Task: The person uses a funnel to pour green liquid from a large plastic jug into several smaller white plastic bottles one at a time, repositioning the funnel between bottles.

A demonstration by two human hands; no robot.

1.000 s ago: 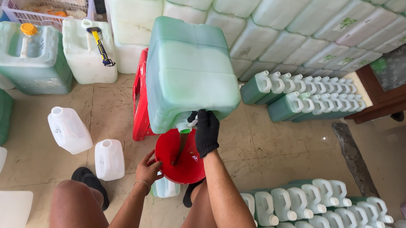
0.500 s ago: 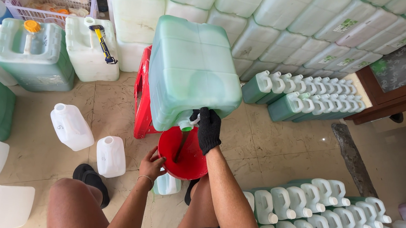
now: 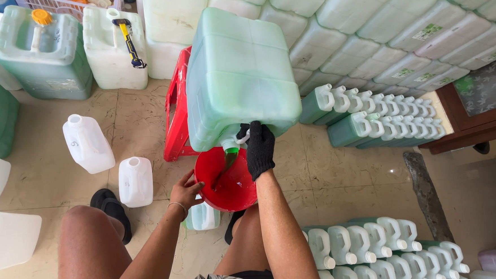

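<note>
Green liquid (image 3: pixel 227 164) ran from the big jerrycan (image 3: pixel 239 77), propped on a red stool (image 3: pixel 177 112) so its tap stood over the red funnel (image 3: pixel 226 180). That funnel sat in a small bottle (image 3: pixel 202 216). The gloved right hand (image 3: pixel 260 149) pinched the tap (image 3: pixel 242 135); the bare left hand (image 3: pixel 186 191) held the funnel's rim, fingers curled narrow.

Beige tiled floor (image 3: pixel 346 179) in daylight, a dark wooden cabinet (image 3: pixel 484 118) at its right edge

Single head-worn view, looking steeply down from above the person's own arms and knees, close over the red funnel (image 3: pixel 226 180), facing stacked jugs (image 3: pixel 367 42) beyond, floor around.
</note>
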